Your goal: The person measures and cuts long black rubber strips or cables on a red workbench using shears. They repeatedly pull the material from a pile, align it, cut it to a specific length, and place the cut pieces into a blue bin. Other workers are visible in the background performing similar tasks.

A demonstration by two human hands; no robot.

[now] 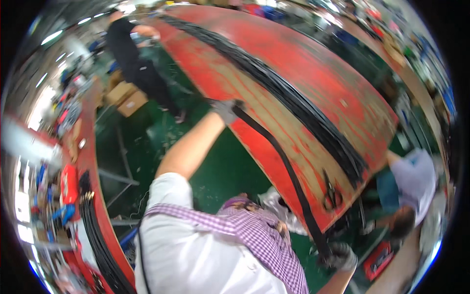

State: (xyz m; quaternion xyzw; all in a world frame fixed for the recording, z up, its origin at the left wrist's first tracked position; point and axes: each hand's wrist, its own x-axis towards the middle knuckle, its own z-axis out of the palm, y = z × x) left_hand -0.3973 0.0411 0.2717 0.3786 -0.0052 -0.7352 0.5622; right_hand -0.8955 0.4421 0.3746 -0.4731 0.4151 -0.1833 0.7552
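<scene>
My left hand (225, 110), in a grey glove, is stretched out to the near edge of the long red table (313, 68) and grips one end of a black strap (289, 171). The strap runs along the table's edge down to my right hand (341, 257), also in a grey glove, which is closed on its other end. A long bundle of black straps (293, 100) lies along the middle of the table. Pliers (332, 192) rest on the table near my right hand.
A person in black (134, 61) stands at the far end of the table beside cardboard boxes (126, 97). Another person in a light shirt (411, 181) bends at the right. A second red bench (93, 196) at the left carries black straps and tools. The floor is green.
</scene>
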